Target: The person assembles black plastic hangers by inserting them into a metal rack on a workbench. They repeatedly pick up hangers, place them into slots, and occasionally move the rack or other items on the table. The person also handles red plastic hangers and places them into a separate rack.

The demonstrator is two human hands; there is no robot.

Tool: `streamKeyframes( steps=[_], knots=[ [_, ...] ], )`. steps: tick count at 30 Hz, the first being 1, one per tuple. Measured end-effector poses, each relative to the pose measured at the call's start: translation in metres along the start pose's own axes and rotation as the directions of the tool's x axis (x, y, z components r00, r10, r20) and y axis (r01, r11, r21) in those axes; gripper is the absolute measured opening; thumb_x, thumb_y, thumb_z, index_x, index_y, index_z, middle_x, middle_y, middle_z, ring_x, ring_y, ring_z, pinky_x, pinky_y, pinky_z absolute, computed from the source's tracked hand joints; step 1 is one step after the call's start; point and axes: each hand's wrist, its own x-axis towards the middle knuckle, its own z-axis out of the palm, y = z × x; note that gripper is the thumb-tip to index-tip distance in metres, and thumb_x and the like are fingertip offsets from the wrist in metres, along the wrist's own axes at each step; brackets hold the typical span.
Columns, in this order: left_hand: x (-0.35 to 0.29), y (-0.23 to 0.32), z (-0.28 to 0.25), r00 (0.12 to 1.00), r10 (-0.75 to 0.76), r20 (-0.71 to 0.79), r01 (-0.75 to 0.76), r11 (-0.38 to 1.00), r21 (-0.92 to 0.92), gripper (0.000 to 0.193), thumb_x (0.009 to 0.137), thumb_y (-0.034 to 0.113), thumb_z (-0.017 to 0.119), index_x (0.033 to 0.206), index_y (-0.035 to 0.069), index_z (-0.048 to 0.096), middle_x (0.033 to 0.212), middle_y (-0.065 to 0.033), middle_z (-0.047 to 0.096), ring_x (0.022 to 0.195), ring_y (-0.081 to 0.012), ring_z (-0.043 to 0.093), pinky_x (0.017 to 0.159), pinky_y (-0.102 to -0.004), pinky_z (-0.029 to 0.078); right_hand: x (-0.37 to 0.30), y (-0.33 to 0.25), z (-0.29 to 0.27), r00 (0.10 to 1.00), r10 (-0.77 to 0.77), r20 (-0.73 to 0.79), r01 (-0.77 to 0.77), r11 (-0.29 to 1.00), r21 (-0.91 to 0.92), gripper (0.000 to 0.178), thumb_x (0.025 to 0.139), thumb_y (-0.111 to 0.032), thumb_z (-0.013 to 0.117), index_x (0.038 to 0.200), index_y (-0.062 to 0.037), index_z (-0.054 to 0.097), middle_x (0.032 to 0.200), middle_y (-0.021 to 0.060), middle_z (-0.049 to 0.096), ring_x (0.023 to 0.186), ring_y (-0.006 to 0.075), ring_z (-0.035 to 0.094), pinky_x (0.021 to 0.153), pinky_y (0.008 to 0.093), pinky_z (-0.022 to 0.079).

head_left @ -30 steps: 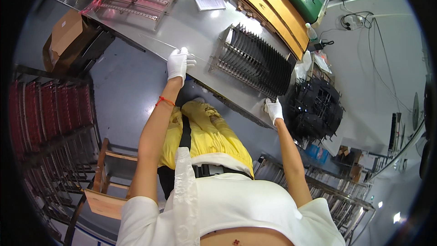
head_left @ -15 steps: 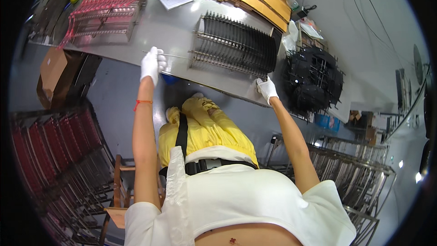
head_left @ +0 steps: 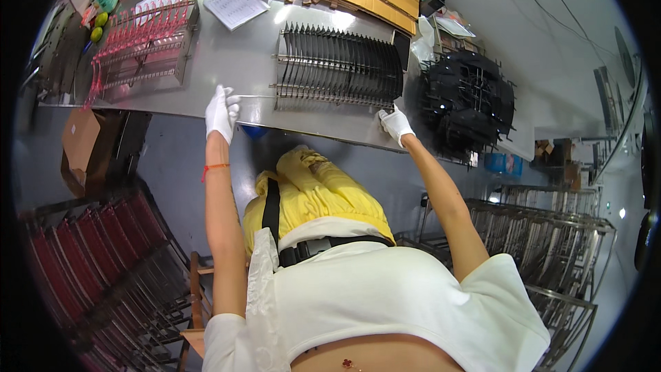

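White-gloved left hand pinching a skinny metal rod left of the black-finned wire rack, rod's far end kinda lost, right hand at rack's near right corner, can't tell its grip

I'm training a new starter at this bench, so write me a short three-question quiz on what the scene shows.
1. Multiple choice: which hand holds the thin rod?
a) left
b) right
c) neither

2. Fill in: the right hand is at the ____ end of the rack of black pieces.

3. True or false: the rack with pink parts stands to the left of the rack of black pieces.

Key:
1. a, the left hand.
2. right
3. True.
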Motion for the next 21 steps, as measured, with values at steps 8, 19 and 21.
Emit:
streamKeyframes(
  steps=[8, 19, 21],
  knots=[
    [-0.012, -0.050, 0.043, 0.922, 0.308, 0.235, -0.375, 0.554, 0.744, 0.031, 0.100, 0.030, 0.051, 0.100, 0.002, 0.065, 0.074, -0.0091, 0.064, 0.064, -0.0269, 0.064, 0.058, -0.0379, 0.051, 0.028, 0.031, -0.009, 1.000, -0.004, -0.011, 0.001, 0.966, -0.260, 0.051, 0.093, -0.027, 0.061, 0.140, -0.0131, 0.048, 0.098, 0.0143, 0.072, 0.084, 0.0321, 0.067, 0.078, 0.0373, 0.050],
    [-0.051, -0.055, 0.071, 0.762, 0.505, 0.406, -0.230, -0.375, 0.898, 0.014, 0.090, 0.025, 0.055, 0.087, 0.012, 0.060, 0.084, -0.0143, 0.068, 0.073, -0.0378, 0.067, 0.064, -0.0486, 0.055, -0.017, -0.002, -0.008, 0.977, -0.213, 0.009, 0.199, 0.927, 0.317, 0.061, 0.092, -0.013, 0.061, 0.147, -0.0077, 0.039, 0.075, -0.0002, 0.055, 0.055, 0.0043, 0.044, 0.051, 0.0230, 0.038],
    [-0.044, -0.061, 0.067, 0.676, 0.587, 0.446, -0.242, -0.394, 0.887, 0.012, 0.087, 0.023, 0.058, 0.081, 0.013, 0.060, 0.075, -0.0122, 0.066, 0.065, -0.0365, 0.066, 0.057, -0.0477, 0.054, -0.028, -0.015, -0.018, 0.995, -0.096, -0.021, 0.097, 0.990, 0.106, 0.065, 0.090, -0.024, 0.064, 0.147, -0.0078, 0.038, 0.079, 0.0059, 0.062, 0.059, 0.0166, 0.058, 0.059, 0.0315, 0.048]
  ],
)
